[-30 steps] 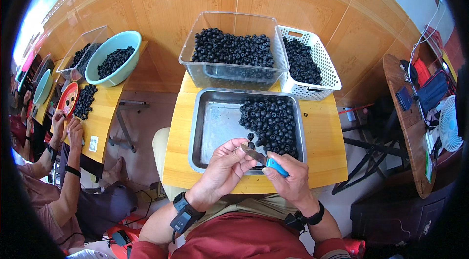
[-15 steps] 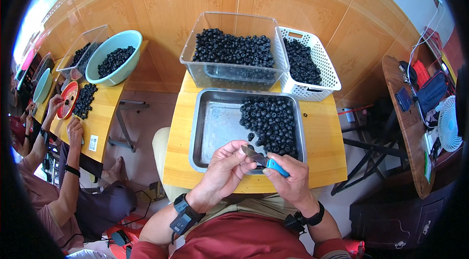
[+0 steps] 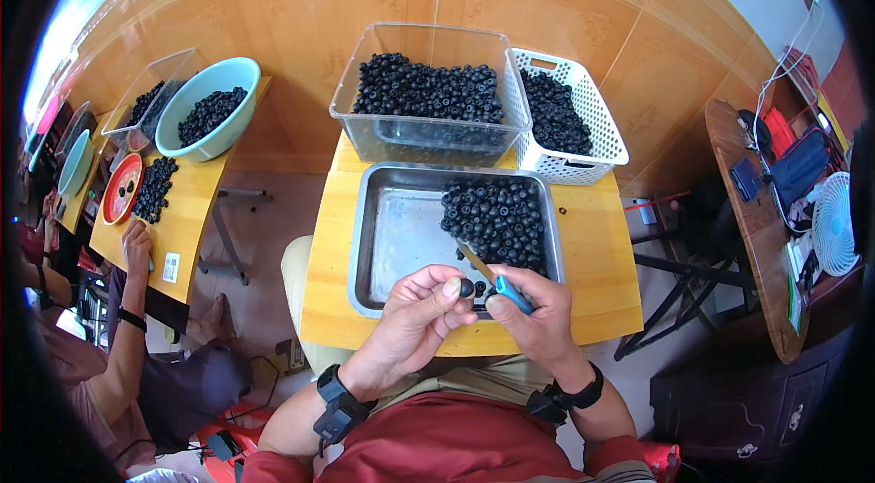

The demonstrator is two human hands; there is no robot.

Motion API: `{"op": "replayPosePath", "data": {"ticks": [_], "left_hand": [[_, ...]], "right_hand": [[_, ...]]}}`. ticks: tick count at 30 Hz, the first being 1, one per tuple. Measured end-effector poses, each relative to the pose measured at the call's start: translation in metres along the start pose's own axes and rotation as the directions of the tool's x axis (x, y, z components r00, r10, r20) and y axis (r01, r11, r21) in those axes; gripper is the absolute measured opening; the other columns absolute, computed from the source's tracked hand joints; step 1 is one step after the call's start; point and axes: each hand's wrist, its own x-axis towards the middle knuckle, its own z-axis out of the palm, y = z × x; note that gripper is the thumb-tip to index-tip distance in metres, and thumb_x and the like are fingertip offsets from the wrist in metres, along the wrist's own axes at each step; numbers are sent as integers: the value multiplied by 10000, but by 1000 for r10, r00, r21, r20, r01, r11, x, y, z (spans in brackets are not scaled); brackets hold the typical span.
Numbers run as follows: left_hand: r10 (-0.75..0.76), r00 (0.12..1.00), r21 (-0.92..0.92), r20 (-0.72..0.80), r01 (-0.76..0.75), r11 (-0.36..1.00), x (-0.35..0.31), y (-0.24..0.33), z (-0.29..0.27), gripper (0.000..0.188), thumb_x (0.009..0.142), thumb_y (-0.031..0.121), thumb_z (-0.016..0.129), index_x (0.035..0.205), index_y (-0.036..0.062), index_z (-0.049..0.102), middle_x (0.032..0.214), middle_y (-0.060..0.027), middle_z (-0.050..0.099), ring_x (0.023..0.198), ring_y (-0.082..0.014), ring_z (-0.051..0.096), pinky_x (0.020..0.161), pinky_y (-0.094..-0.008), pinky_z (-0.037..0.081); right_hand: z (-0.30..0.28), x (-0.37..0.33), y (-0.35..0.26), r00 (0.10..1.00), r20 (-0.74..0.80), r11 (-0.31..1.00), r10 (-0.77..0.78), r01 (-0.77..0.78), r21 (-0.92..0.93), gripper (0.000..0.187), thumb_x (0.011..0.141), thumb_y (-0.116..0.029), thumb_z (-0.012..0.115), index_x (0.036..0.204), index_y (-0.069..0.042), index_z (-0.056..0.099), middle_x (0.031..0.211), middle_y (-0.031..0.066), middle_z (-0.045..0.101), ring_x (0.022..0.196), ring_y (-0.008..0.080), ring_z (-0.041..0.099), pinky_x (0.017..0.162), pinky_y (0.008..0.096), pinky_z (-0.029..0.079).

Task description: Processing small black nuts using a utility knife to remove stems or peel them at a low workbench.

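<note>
Between thumb and fingertips of my left hand point(image 3: 421, 310) is a small round black piece point(image 3: 468, 288), glossy and about as wide as the thumb. My right hand point(image 3: 536, 308) grips a small knife by its blue handle point(image 3: 516, 295). Its narrow blade point(image 3: 476, 261) points up and left, apart from the piece. Both hands are over the near edge of a rectangular metal tray point(image 3: 392, 237). Many black pieces point(image 3: 499, 223) lie heaped in its right half, several showing a ring-like hollow at one end. A few loose ones sit close to the knife.
Behind the tray stand a clear plastic bin point(image 3: 428, 132) and a white perforated basket point(image 3: 606, 132), both holding black pieces. At left, a co-worker's hand point(image 3: 137, 246) is near a red plate point(image 3: 111, 200) and a pale green bowl point(image 3: 239, 123). A fan point(image 3: 834, 223) stands on the right.
The knife blade has swung up and away from my left fingers, and the black piece now shows between them. One co-worker's hand has left the red plate. The view has shifted slightly.
</note>
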Motion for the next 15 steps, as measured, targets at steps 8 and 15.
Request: {"op": "replayPosePath", "data": {"ticks": [8,15], "left_hand": [[-76,996,30,51,75,997,-3,-2,-3,96,960,73,621,1043,38,585,1061,-107,693,875,-145,684,761,-267,603],[-143,987,73,73,138,988,-4,-7,-11,100,951,79,641,995,58,554,964,-80,692,807,-149,688,740,-273,596]], "right_hand": [[4,2,-1,988,147,996,36,-47,74,317,892,-215,744,1097,22,697,810,29,672,694,38,544,613,218,455],[-5,-2,16,961,214,943,177,-228,242,250,906,-171,717,1066,21,708,816,23,665,715,49,548,611,227,439]]}}
